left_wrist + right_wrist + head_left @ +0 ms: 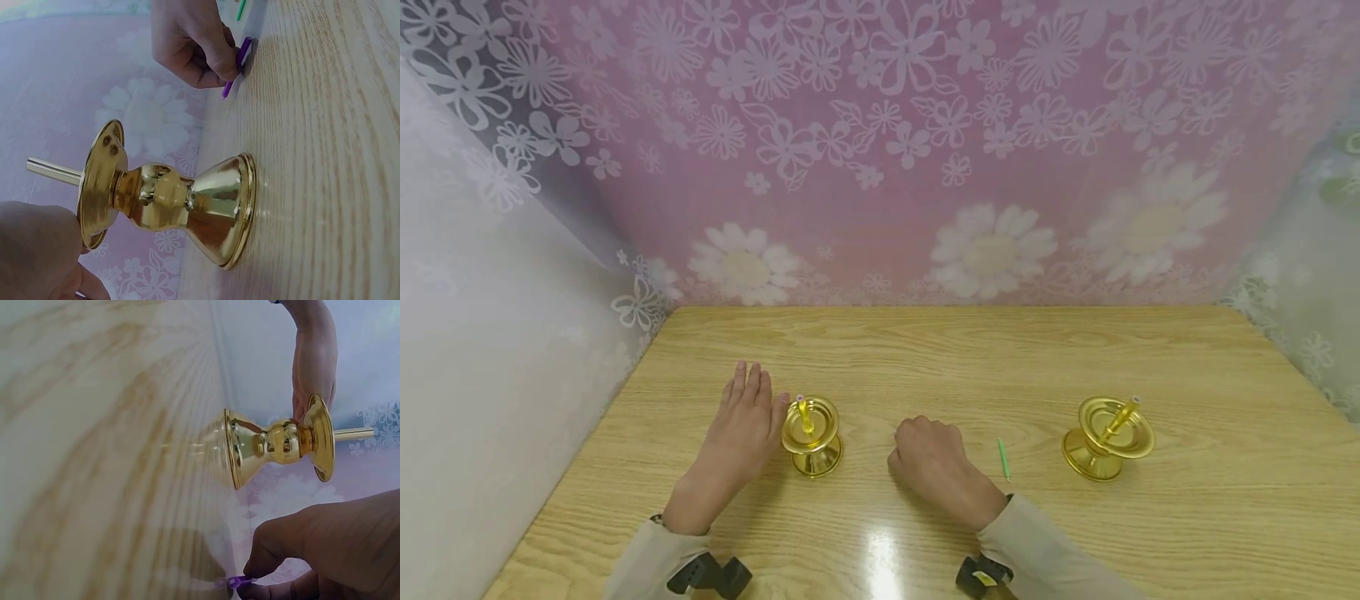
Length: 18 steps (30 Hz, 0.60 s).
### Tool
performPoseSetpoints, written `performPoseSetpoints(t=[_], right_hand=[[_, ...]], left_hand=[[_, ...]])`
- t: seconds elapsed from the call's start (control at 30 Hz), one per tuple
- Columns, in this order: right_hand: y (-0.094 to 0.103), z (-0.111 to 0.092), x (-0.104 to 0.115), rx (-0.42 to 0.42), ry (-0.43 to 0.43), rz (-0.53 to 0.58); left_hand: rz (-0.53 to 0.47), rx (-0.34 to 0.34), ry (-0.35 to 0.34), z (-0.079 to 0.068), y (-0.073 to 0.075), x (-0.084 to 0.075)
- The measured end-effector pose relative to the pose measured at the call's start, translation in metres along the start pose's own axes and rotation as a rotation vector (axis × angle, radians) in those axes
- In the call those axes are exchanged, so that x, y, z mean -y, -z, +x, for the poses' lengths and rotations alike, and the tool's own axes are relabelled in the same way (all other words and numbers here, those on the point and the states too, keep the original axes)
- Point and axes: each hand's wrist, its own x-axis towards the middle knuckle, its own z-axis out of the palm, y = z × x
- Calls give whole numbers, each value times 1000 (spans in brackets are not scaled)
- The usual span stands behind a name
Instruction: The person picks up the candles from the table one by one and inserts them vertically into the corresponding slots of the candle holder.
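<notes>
Head view shows a person's left hand (741,435) with fingers straight and thumb at the dish rim of an upright gold holder (161,197) on a wood-grain table (925,358). Across from it, the right hand (931,457) pinches a slim purple stick (243,55) close to the tabletop. A green stick (1003,460) lies just beside that hand; a second gold holder (1103,442) stands farther right.

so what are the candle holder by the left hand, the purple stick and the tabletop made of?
Candle holder: likely polished gold-coloured metal, given mirror-like reflections; plated plastic possible.
Purple stick: smooth, faint sheen; wax or plastic, can't tell.
Tabletop: wood or wood-look laminate, glossy, by its grain and bright glare.
</notes>
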Motion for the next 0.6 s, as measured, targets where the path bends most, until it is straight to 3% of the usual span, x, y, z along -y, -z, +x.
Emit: performPoseSetpoints(t=[0.6], right_hand=[[0, 2, -1, -7, 1, -25]], left_hand=[[-12, 5, 0, 0, 1, 0]])
